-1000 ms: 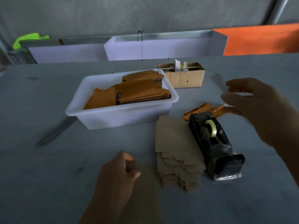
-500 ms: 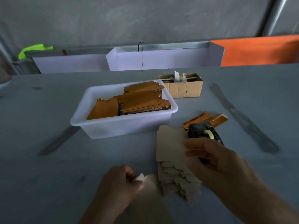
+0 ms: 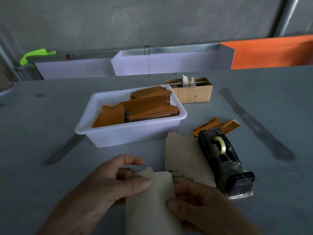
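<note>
since half a second ago the right hand (image 3: 203,206) is leaving the tape dispenser (image 3: 225,160) and now pinching the pale cardboard piece (image 3: 152,200) at its right edge, while the left hand (image 3: 108,185) is gripping its left side, thumb on top. beyond, a cardboard stack (image 3: 184,158) is lying beside the dispenser, then a white tub (image 3: 128,134).

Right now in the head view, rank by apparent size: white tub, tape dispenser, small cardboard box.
1. white tub
2. tape dispenser
3. small cardboard box
Ranks 2 and 3 unsure: the box sits farther from the camera.
</note>
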Demonstrator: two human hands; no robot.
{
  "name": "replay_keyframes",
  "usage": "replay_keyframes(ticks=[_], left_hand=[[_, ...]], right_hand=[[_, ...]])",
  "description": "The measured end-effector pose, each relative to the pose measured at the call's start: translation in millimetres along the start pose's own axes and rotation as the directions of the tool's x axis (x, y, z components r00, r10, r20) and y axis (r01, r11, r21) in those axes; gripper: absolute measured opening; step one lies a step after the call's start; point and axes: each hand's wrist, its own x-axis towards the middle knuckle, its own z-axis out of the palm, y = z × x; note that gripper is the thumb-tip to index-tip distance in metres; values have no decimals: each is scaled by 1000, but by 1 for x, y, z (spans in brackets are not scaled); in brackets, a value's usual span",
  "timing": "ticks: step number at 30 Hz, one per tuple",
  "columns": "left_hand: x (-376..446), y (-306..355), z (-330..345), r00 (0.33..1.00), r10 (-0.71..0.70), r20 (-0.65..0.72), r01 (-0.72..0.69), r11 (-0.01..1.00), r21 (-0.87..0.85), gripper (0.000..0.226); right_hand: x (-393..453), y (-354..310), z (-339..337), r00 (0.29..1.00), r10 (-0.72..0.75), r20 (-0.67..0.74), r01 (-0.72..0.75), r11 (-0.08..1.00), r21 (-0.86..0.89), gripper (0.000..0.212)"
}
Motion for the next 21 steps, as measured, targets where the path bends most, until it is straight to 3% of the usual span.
replay_keyframes(ticks=[3,7,10,14,18,21], left_hand=[[3,-9,5,995,-84,-59,75,986,-152,62],[-1,-28,11,984,-139,113,166,941,-294,45],[-2,-40,17,990,-89,110,106,981,-165,56],[0,-47,24,1000,-14,6,13,997,71,67],[3,-50,26,995,30,-95,-20,993,113,48],[5,-54,30,982,63,-180,-36,988,150,54]], right_hand=[[5,6,0,998,8,-68,-2,996,93,11],[10,14,-2,991,14,-131,-9,999,40,10],[10,17,1,987,61,-147,-51,996,68,9],[11,18,3,989,37,-147,-35,999,13,13],[15,18,3,984,6,-180,-23,996,-91,14],[17,19,3,975,-49,-215,17,989,-148,20]])
